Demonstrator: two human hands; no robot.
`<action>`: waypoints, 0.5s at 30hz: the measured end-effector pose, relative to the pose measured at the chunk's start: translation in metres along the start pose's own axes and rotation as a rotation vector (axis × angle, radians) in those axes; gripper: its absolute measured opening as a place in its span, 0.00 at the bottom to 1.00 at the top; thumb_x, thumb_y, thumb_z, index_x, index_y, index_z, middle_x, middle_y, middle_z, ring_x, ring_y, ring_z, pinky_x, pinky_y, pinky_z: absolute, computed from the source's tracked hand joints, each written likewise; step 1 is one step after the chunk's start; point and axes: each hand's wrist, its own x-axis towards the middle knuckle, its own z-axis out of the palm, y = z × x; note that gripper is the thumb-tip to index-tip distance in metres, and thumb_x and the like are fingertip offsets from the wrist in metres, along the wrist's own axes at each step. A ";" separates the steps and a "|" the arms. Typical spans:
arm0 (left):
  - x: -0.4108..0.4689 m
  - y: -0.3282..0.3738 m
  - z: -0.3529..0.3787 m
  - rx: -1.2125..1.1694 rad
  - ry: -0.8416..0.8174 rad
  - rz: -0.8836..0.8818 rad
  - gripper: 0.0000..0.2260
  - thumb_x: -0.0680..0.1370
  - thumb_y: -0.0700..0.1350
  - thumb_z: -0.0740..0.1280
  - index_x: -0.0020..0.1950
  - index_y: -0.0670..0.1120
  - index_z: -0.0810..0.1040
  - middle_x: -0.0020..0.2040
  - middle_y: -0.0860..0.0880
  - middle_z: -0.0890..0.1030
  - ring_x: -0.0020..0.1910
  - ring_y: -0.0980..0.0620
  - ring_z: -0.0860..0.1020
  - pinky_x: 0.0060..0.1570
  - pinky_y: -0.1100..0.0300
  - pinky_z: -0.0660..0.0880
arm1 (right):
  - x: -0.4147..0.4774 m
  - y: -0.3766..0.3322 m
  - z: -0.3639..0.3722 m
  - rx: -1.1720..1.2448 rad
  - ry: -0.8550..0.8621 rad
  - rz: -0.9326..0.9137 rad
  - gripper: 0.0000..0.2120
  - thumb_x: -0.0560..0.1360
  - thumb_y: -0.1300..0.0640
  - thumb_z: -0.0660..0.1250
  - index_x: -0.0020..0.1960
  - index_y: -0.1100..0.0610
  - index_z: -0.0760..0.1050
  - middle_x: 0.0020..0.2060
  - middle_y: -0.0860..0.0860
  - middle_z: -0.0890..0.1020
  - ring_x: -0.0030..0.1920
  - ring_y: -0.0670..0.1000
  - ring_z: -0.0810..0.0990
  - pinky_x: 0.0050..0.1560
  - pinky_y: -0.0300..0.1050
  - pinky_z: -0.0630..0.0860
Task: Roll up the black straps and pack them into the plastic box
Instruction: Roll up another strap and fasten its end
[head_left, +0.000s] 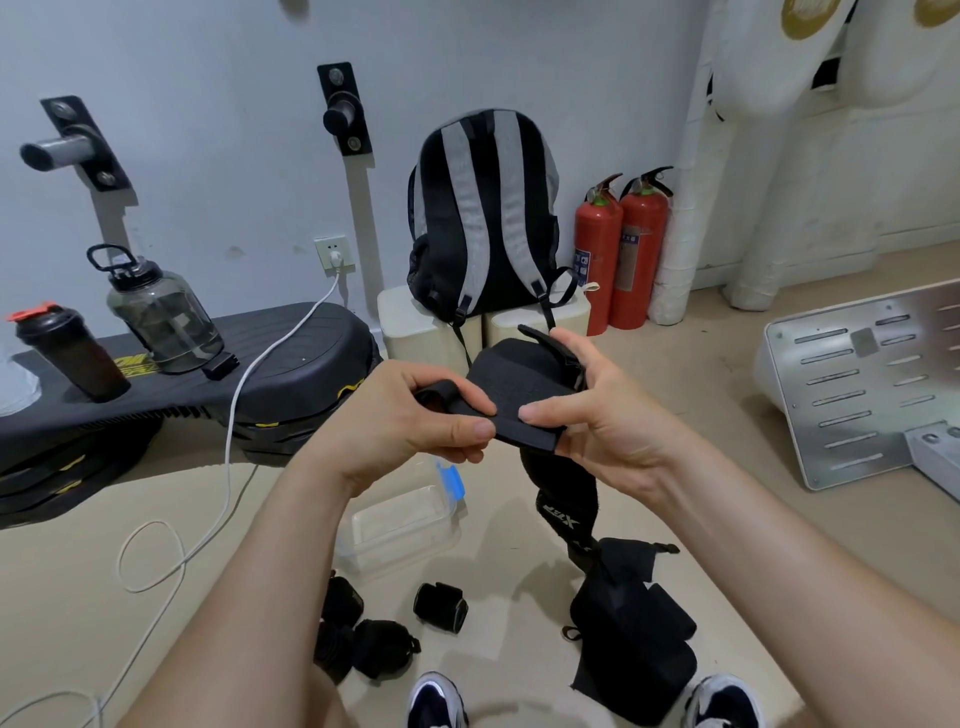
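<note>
Both hands hold one black strap (511, 382) in the air over the mat. My left hand (415, 415) pinches its near end between thumb and fingers. My right hand (597, 410) grips the other side, thumb on top. The strap's tail (563, 512) with white lettering hangs down toward a pile of unrolled black straps (631, 644) by my right shoe. A clear plastic box (400, 530) with a blue clip stands on the mat under my left forearm. Several rolled black straps (440, 607) lie in front of the box.
A white cable (228, 447) runs across the mat from a wall socket. A black bench (291, 364) at left carries two bottles (156, 317). A backpack (480, 208) and two red fire extinguishers (621, 249) stand at the wall. A metal plate (862, 384) lies at right.
</note>
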 end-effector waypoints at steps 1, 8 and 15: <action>0.000 0.000 0.000 -0.003 -0.005 -0.004 0.08 0.63 0.40 0.76 0.40 0.43 0.84 0.35 0.42 0.83 0.33 0.46 0.83 0.36 0.60 0.80 | 0.000 0.000 0.000 0.003 0.007 -0.008 0.40 0.69 0.80 0.66 0.74 0.50 0.66 0.58 0.57 0.79 0.47 0.53 0.85 0.41 0.47 0.82; 0.001 0.000 0.003 -0.043 0.032 -0.037 0.05 0.66 0.46 0.75 0.36 0.45 0.84 0.39 0.40 0.84 0.40 0.46 0.85 0.40 0.61 0.80 | 0.005 0.005 0.000 0.015 0.046 -0.064 0.43 0.68 0.81 0.66 0.76 0.51 0.64 0.64 0.59 0.76 0.55 0.56 0.82 0.41 0.45 0.81; 0.007 -0.001 0.012 -0.001 0.160 -0.005 0.10 0.70 0.36 0.77 0.39 0.41 0.75 0.32 0.45 0.81 0.31 0.48 0.81 0.34 0.59 0.79 | 0.003 0.006 0.005 -0.085 0.051 -0.159 0.36 0.69 0.79 0.66 0.65 0.45 0.70 0.57 0.52 0.78 0.55 0.54 0.82 0.49 0.49 0.80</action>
